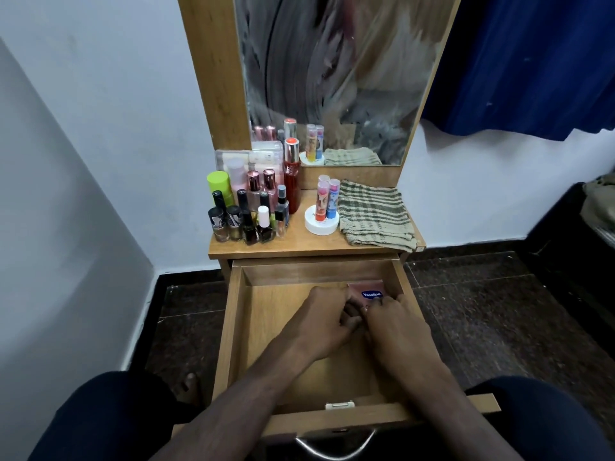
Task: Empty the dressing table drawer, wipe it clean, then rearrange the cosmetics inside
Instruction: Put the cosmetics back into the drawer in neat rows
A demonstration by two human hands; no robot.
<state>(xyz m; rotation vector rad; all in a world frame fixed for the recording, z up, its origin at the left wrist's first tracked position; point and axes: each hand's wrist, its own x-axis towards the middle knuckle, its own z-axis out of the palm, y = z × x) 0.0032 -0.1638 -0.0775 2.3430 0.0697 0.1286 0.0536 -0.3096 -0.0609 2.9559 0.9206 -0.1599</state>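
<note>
The wooden drawer (239, 327) is pulled out below the dressing table top (299, 241). Both my hands are inside it at the far right. My left hand (324, 322) and my right hand (397, 327) meet over a pink Vaseline packet (367, 292) that lies in the drawer's back right corner; their fingers curl onto its near edge and hide most of it. The rest of the drawer floor shows bare wood. On the table top stand several nail polish and perfume bottles (253, 211), lip balm sticks on a white jar (322, 211), and a folded striped cloth (376, 214).
A smeared mirror (332, 78) rises behind the table top. A white wall is on the left, a blue curtain (532, 61) at the upper right, dark tiled floor around. My knees frame the drawer front with its metal handle (332, 450).
</note>
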